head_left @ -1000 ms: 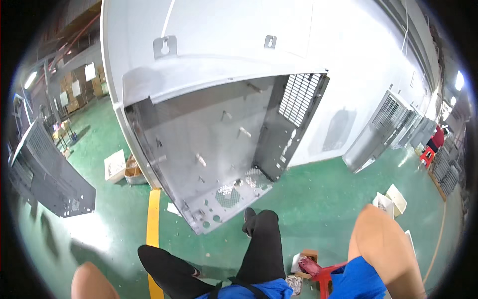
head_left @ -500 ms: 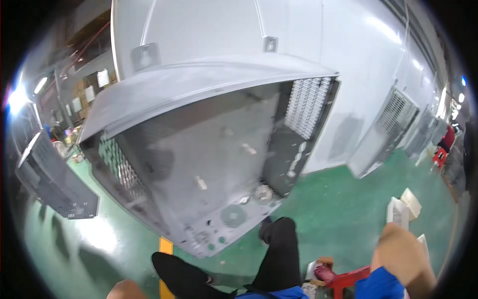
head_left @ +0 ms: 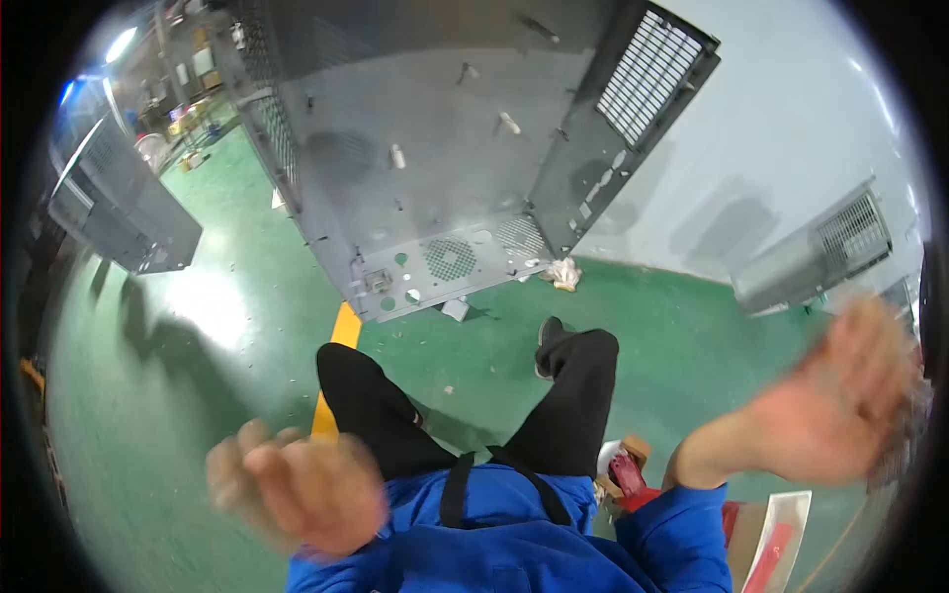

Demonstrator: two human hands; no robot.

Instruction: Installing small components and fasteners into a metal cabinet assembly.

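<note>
A large grey sheet-metal housing [head_left: 425,109], open toward me, fills the upper middle. It has slotted side vents, several pale pegs on its back wall and a pierced bottom plate [head_left: 451,259]. Both my hands are apart from it. My left hand [head_left: 306,489] is raised low on the left, in front of my knee, its fingers partly curled and blurred. Far to the right, my right hand [head_left: 835,395] is held up, its fingers smeared by motion. Nothing shows plainly in either hand.
Another grey panel [head_left: 133,203] hangs at the left, and a vented grey panel [head_left: 820,252] leans by the white wall [head_left: 732,128]. Crumpled pale material [head_left: 563,275] lies on the green floor under the housing. A cardboard box [head_left: 633,457] and red items stand beside my right leg.
The view has tilted down, so the housing sits higher in the picture and its top is cut off. Both my hands have come more fully into view.
</note>
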